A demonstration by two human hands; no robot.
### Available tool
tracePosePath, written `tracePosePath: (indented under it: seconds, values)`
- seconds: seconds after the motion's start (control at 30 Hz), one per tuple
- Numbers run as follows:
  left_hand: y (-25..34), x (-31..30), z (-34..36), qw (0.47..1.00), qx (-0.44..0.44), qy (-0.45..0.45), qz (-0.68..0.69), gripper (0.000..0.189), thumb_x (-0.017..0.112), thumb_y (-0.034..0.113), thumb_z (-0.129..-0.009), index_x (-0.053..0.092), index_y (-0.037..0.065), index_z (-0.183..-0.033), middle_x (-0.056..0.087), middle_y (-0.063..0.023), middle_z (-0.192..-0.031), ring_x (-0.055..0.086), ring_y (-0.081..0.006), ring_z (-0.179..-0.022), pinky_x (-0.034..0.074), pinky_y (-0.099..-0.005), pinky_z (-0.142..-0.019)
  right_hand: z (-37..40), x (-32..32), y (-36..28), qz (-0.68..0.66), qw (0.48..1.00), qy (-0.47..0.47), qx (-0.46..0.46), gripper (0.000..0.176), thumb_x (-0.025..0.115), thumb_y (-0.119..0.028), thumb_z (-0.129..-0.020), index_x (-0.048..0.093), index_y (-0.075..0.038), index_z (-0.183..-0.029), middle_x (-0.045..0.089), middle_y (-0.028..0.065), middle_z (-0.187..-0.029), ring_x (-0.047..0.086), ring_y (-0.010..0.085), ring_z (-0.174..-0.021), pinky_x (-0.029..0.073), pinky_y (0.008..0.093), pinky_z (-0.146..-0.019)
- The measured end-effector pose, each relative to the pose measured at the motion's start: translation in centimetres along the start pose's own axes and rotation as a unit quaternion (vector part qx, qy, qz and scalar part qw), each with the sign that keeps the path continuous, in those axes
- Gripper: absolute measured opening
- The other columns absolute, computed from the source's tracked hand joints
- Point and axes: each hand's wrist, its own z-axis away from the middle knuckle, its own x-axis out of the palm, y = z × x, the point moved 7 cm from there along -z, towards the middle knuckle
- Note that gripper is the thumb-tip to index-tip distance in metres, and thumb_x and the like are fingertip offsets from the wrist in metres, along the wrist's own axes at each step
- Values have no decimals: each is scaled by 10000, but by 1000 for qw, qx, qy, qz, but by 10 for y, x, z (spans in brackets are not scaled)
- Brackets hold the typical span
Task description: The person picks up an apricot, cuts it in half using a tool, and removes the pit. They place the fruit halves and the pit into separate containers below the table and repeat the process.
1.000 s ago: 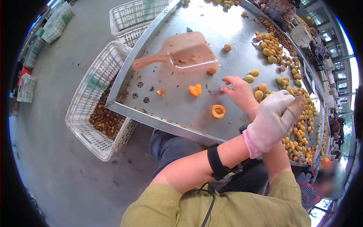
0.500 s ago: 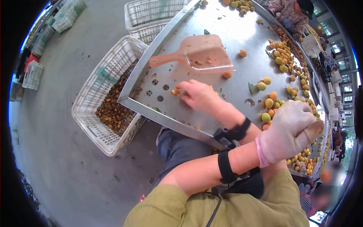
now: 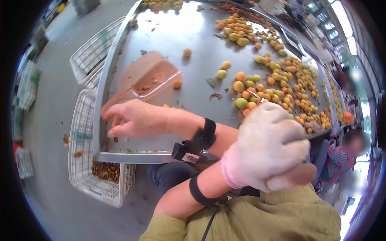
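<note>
My right hand [image 3: 130, 118], bare, reaches over the near left corner of the metal table [image 3: 161, 157], thumb and fingers apart, beside the handle of a pink translucent scoop [image 3: 146, 74]. Brown-orange pieces [image 3: 77, 153] hang in the air left of it, near a white basket [image 3: 74, 164] holding brown pits or scraps [image 3: 105, 172]. My left hand [image 3: 275, 146], in a stained white glove, is curled closed, its arm crossing in front of the right one. A thin shiny strip shows at its upper edge; what the glove grips is unclear. Apricots [image 3: 241, 103] lie just beyond it.
More apricots [image 3: 237, 30] spread over the far and right parts of the table. One lies by the scoop's mouth. Another white basket [image 3: 96, 48] stands at the table's left side. A seated person [image 3: 335, 160] is at the right. Raised rims edge the table.
My right hand has moved left to the table's corner and opened; pieces are now in the air. The view has turned, and my gloved left hand appears lower and closer.
</note>
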Motion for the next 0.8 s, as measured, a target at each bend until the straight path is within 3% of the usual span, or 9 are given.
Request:
tracePosePath:
  seconds: [0.13,0.17,0.2,0.27,0.37,0.43,0.47,0.57,0.8]
  values:
    - [-36,-9,21,989,-61,130,35,188,618,162,-708,651,50,-855,635,-86,-900,584,-271,-784,449,-397,-706,97,-51,72,172,952,250,48,326,652,-186,-840,597,2,-1100,653,121,-889,625,168,-820,501,295,-746]
    - [-53,-24,29,952,-146,237,129,211,553,220,-800,630,34,-861,630,-104,-892,586,-252,-774,460,-377,-714,130,-68,81,-7,959,236,158,236,635,-132,-845,615,-13,-1048,631,97,-802,596,140,-746,500,288,-708]
    - [-71,-35,40,888,-231,336,215,288,487,278,-892,610,18,-867,625,-121,-883,588,-232,-764,471,-357,-721,174,-93,39,117,938,323,-48,134,609,-95,-868,627,-12,-971,602,48,-739,555,117,-677,488,269,-651]
    - [-98,-37,60,730,-379,485,297,398,418,371,-977,548,59,-766,572,-69,-760,521,-188,-656,462,-369,-688,252,-120,41,121,909,357,179,99,565,-88,-901,627,-11,-913,579,-10,-718,534,55,-624,448,202,-571]
    - [-141,-19,91,587,-422,482,495,345,463,346,-952,524,69,-755,500,-37,-715,469,-186,-646,449,-357,-682,379,-144,36,87,802,543,234,109,623,-103,-859,636,5,-864,568,54,-639,537,99,-564,444,264,-530]
    - [-147,-2,98,551,-464,496,485,327,472,336,-945,519,74,-755,471,-28,-704,450,-185,-645,441,-348,-681,435,-154,44,127,754,567,307,125,597,-110,-902,615,14,-887,568,-7,-689,517,29,-606,430,190,-539]
    - [-149,7,105,513,-500,514,470,309,481,326,-938,514,79,-755,441,-19,-693,430,-183,-643,434,-340,-680,456,-163,55,194,739,561,319,142,620,-143,-868,637,-9,-911,630,87,-675,614,165,-605,478,283,-570]
    - [-155,12,111,531,-511,504,450,394,458,381,-947,533,22,-803,434,-53,-720,409,-201,-673,425,-348,-674,439,-182,47,353,712,555,246,166,626,-168,-853,639,-28,-940,668,129,-782,662,259,-729,506,340,-644]
    - [-164,1,111,553,-513,506,419,216,516,254,-907,519,97,-760,442,13,-691,430,-176,-663,422,-333,-711,403,-217,113,378,729,372,432,233,665,-201,-793,642,-73,-987,666,138,-926,634,308,-913,500,407,-789]
